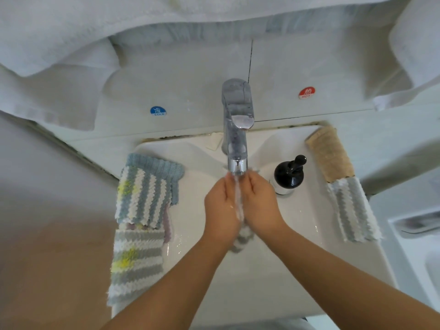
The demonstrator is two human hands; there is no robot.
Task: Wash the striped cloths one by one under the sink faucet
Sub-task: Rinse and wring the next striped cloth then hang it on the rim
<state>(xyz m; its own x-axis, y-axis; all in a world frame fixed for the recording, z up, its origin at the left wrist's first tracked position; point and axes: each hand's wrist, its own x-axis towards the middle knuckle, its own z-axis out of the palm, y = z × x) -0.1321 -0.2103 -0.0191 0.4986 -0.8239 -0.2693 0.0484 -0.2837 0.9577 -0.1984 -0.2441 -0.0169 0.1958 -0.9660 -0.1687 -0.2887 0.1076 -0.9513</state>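
Rubbing one striped cloth [241, 236] under the faucet [235, 148]

Both hands (left hand [220, 208], right hand [260, 206]) clench it; hard rubbing may splash water over the sink [297, 270] edge.

Left hand [222, 206] and right hand [259, 203] pressing a grey-and-white striped cloth [241, 234] between them under the running faucet [237, 129].

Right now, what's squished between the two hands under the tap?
In the head view, a wet grey-and-white striped cloth sits between the left hand and the right hand, with water from the faucet running onto it.
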